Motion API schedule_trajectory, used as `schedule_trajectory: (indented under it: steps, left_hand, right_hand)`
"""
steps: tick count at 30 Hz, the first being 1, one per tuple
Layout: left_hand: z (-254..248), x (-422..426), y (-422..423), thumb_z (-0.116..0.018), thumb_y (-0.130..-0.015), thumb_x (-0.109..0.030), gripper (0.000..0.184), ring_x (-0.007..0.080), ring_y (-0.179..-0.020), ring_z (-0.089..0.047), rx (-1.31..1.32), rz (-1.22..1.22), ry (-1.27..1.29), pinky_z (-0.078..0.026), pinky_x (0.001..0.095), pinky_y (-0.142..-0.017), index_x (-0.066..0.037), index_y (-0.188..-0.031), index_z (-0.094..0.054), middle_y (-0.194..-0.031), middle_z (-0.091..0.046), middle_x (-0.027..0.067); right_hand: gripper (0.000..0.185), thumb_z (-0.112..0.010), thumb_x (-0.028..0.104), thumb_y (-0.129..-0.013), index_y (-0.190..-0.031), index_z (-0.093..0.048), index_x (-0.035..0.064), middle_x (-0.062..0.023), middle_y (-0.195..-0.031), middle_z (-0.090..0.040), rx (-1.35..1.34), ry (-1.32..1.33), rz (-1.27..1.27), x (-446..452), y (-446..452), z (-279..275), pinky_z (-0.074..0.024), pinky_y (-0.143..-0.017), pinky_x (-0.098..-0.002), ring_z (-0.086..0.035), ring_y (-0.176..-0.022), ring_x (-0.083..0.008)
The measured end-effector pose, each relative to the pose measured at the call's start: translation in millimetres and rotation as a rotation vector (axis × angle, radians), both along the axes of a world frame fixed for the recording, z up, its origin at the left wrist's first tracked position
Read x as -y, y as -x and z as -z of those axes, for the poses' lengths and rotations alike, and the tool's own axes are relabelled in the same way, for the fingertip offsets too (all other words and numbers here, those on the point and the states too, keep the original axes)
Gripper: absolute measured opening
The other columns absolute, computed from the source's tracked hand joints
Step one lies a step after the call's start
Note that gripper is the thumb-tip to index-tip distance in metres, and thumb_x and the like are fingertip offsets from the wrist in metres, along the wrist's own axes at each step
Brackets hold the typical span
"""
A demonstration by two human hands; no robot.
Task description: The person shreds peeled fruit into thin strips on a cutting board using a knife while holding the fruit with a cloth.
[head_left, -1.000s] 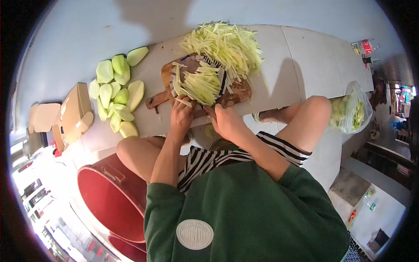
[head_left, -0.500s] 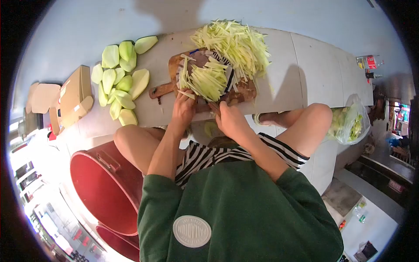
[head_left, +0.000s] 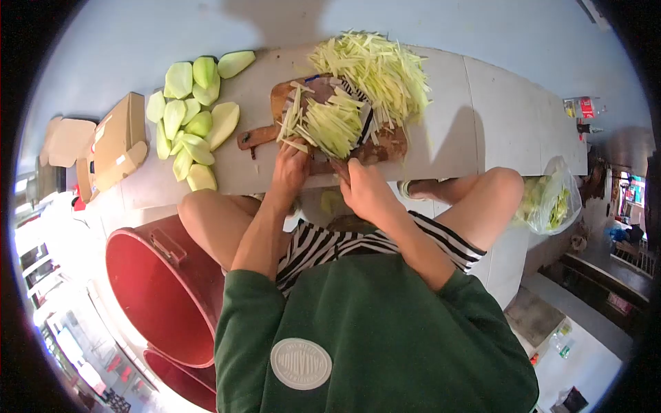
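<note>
My right hand (head_left: 366,187) is closed round the dark handle of a broad knife (head_left: 329,85), at the near edge of a wooden cutting board (head_left: 390,146). The shiny blade is mostly hidden under a heap of pale green strips (head_left: 333,125). Beside it, my left hand (head_left: 292,169) has its fingers curled together at the heap's near left edge, by a few loose strips; what they grip is hidden. A larger pile of strips (head_left: 379,69) lies just beyond the board.
Several peeled green pieces (head_left: 197,124) lie left of the board. Further left stands an open cardboard box (head_left: 120,143). A red bin (head_left: 158,296) is at the lower left. On the right are a plastic bag of green pieces (head_left: 551,199) and a bottle (head_left: 582,107).
The view has shifted, so the board and piles appear slightly further right. Both hands keep nearly the same place at the board's near edge, and the strips look little changed.
</note>
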State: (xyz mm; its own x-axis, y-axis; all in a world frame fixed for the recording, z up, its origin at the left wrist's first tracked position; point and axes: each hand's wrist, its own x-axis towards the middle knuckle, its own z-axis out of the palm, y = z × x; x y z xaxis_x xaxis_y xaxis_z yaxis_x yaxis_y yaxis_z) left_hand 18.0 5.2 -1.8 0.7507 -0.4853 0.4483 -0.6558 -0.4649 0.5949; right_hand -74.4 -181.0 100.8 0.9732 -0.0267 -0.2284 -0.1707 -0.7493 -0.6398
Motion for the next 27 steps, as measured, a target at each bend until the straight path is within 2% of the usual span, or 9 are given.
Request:
schedule_trajectory:
  steps: [2, 6, 9, 12, 15, 18, 23, 26, 27]
  left_hand:
    - [-6.1, 2.2, -3.0, -0.069, -0.076, 0.007, 0.020, 0.0414, -0.099, -0.065, 0.015, 0.001, 0.044, -0.053, 0.0482, -0.083, 0.001, -0.095, -0.066, -0.103, -0.067, 0.0187]
    - [-6.0, 2.7, -8.4, -0.069, -0.079, 0.006, 0.016, 0.0410, -0.098, -0.065, 0.063, 0.017, 0.047, -0.054, 0.0480, -0.083, 0.000, -0.094, -0.067, -0.103, -0.067, 0.0178]
    - [2.6, -1.0, 3.2, -0.068, -0.080, 0.006, 0.013, 0.0404, -0.099, -0.065, -0.010, -0.021, 0.033, -0.054, 0.0482, -0.083, 0.001, -0.092, -0.068, -0.103, -0.068, 0.0167]
    - [7.0, 2.4, -7.8, -0.068, -0.080, 0.007, 0.012, 0.0404, -0.098, -0.065, 0.082, -0.023, 0.063, -0.053, 0.0482, -0.082, 0.001, -0.090, -0.067, -0.102, -0.068, 0.0165]
    - [-4.8, 4.5, -5.7, -0.068, -0.081, 0.007, 0.012, 0.0405, -0.096, -0.065, 0.025, -0.041, 0.072, -0.052, 0.0477, -0.083, 0.001, -0.091, -0.067, -0.102, -0.068, 0.0168]
    - [-10.7, 6.9, -6.6, -0.068, -0.081, 0.007, 0.011, 0.0406, -0.094, -0.064, 0.052, -0.032, 0.090, -0.052, 0.0465, -0.083, 0.001, -0.091, -0.068, -0.102, -0.068, 0.0168]
    - [-16.3, 4.1, -7.6, -0.069, -0.080, 0.002, 0.011, 0.0383, -0.092, -0.066, -0.110, -0.067, 0.011, -0.053, 0.0442, -0.080, 0.001, -0.091, -0.068, -0.099, -0.068, 0.0183]
    - [-65.1, 18.6, -31.3, -0.070, -0.077, -0.006, 0.011, 0.0371, -0.090, -0.065, -0.287, -0.006, -0.127, -0.053, 0.0429, -0.076, 0.001, -0.085, -0.067, -0.090, -0.066, 0.0196]
    - [-88.4, 24.4, -40.0, -0.067, -0.077, -0.010, 0.011, 0.0306, -0.076, -0.068, -0.352, 0.048, -0.241, -0.054, 0.0391, -0.066, 0.001, -0.080, -0.065, -0.085, -0.067, 0.0175]
  right_hand:
    - [0.023, -0.066, 0.012, -0.087, -0.093, -0.052, -0.0053, -0.0327, -0.073, -0.062, -0.011, 0.011, 0.002, 0.5, 4.0, 14.2, -0.0499, -0.066, -0.0585, -0.061, -0.072, -0.0528]
    - [0.023, -0.067, 0.013, -0.087, -0.092, -0.053, -0.0053, -0.0328, -0.073, -0.062, -0.019, -0.020, 0.007, 0.3, -4.3, -10.5, -0.0498, -0.067, -0.0588, -0.062, -0.073, -0.0530]
    - [0.024, -0.066, 0.016, -0.090, -0.096, -0.053, -0.0038, -0.0322, -0.080, -0.065, -0.071, 0.018, -0.022, 1.7, -2.6, 11.3, -0.0525, -0.072, -0.0589, -0.065, -0.079, -0.0517]
    - [0.023, -0.066, 0.014, -0.088, -0.091, -0.054, -0.0055, -0.0323, -0.075, -0.063, -0.031, 0.009, -0.032, 5.9, -5.7, 7.4, -0.0496, -0.068, -0.0583, -0.062, -0.075, -0.0524]
    - [0.025, -0.067, 0.015, -0.088, -0.092, -0.054, -0.0057, -0.0325, -0.078, -0.063, -0.086, -0.086, -0.023, 4.0, -7.1, -8.6, -0.0495, -0.070, -0.0582, -0.062, -0.077, -0.0520]
    - [0.026, -0.067, 0.018, -0.089, -0.092, -0.054, -0.0045, -0.0327, -0.081, -0.063, -0.120, -0.061, 0.010, 6.6, -5.2, 14.0, -0.0497, -0.070, -0.0575, -0.063, -0.078, -0.0514]
    - [0.026, -0.066, 0.020, -0.090, -0.092, -0.055, -0.0032, -0.0328, -0.083, -0.063, -0.034, -0.039, 0.030, 19.9, -10.2, -9.6, -0.0493, -0.071, -0.0565, -0.063, -0.082, -0.0502]
    - [0.028, -0.066, 0.021, -0.090, -0.094, -0.055, -0.0039, -0.0328, -0.084, -0.064, -0.010, -0.066, 0.082, 53.2, -10.7, -39.9, -0.0495, -0.073, -0.0568, -0.063, -0.083, -0.0508]
    - [0.028, -0.065, 0.021, -0.090, -0.095, -0.055, -0.0044, -0.0328, -0.086, -0.065, 0.002, -0.090, 0.100, 66.3, -14.0, -46.9, -0.0501, -0.074, -0.0578, -0.063, -0.082, -0.0520]
